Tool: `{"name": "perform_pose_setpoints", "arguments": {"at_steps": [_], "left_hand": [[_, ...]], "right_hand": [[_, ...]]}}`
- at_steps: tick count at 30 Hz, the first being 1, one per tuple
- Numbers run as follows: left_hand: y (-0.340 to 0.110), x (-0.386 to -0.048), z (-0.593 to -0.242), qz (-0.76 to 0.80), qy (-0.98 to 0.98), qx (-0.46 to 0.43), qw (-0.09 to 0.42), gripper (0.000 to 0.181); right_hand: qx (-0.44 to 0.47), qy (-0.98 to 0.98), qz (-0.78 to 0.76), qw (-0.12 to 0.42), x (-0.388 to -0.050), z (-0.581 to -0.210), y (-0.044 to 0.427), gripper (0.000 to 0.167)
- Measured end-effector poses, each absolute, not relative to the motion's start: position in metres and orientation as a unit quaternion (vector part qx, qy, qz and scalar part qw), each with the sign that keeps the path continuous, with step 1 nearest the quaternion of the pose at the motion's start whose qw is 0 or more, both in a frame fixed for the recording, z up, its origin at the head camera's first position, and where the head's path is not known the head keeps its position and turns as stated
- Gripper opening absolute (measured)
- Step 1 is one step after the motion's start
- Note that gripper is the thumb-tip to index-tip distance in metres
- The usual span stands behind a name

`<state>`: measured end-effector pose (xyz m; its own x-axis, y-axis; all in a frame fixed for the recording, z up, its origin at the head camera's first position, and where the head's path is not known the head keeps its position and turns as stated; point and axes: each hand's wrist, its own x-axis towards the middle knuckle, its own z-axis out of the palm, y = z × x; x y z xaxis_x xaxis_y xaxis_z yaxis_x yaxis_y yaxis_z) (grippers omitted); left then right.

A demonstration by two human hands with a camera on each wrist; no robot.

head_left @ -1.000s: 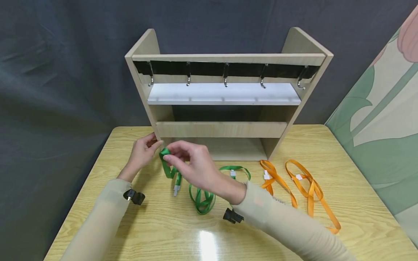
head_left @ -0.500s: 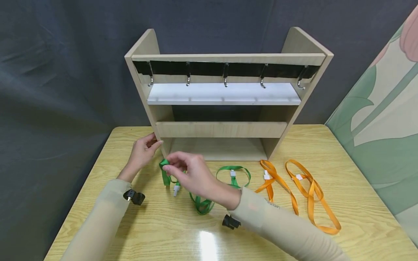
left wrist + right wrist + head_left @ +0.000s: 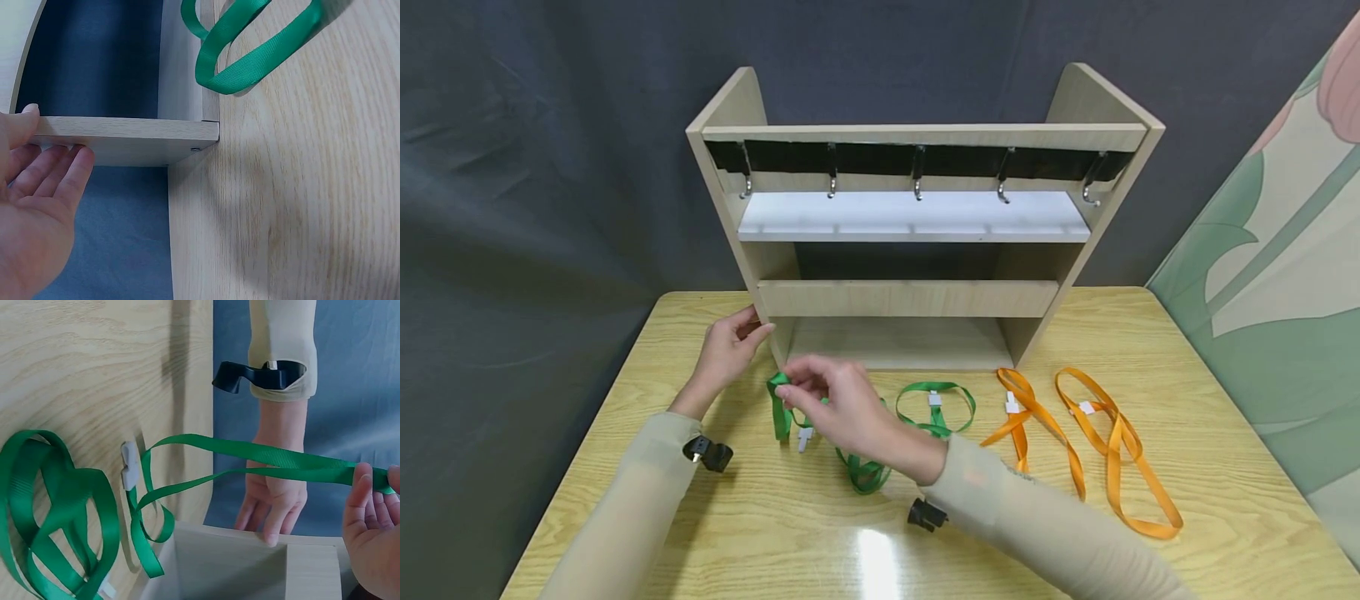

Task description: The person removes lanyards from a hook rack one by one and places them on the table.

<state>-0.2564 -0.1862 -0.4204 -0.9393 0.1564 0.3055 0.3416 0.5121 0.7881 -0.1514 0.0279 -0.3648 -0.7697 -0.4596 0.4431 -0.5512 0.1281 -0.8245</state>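
Observation:
My right hand [image 3: 842, 408] pinches a green lanyard [image 3: 779, 417] between thumb and fingers, in front of the shelf's lower left corner. In the right wrist view, two strands of the lanyard [image 3: 250, 451] stretch from those fingertips down to a white clip [image 3: 130, 465] near the tabletop. My left hand [image 3: 726, 354] holds the left side panel of the wooden shelf [image 3: 910, 298]. Seen from the left wrist, the thumb lies on one face of the panel [image 3: 131, 128] and the fingers on the other.
More green lanyard [image 3: 868, 477] lies bundled on the table, with a green loop [image 3: 973, 404] to its right. Two orange lanyards [image 3: 1037, 408] lie farther right. Several metal hooks [image 3: 918, 179] hang from a black strip beneath the shelf's top rail.
The right hand has come down slightly toward the table, lowering the green lanyard with it. The left hand keeps its place on the shelf's side panel.

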Motion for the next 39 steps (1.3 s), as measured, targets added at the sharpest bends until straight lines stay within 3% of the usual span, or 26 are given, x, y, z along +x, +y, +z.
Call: {"name": "perform_pose_setpoints", "arguments": {"at_steps": [10, 32, 39], "left_hand": [[-0.186, -0.256, -0.419, -0.47, -0.865, -0.146, 0.099, 0.036], [-0.186, -0.258, -0.422, -0.469, -0.866, -0.141, 0.1, 0.037], [-0.186, -0.256, -0.42, -0.468, -0.868, -0.136, 0.097, 0.037]], "right_hand": [[0.33, -0.757, 0.564, 0.019, -0.152, -0.374, 0.023, 0.014], [0.299, -0.781, 0.539, -0.102, -0.138, -0.413, 0.018, 0.008], [0.281, -0.81, 0.503, -0.107, -0.145, -0.428, 0.02, 0.01]]}}
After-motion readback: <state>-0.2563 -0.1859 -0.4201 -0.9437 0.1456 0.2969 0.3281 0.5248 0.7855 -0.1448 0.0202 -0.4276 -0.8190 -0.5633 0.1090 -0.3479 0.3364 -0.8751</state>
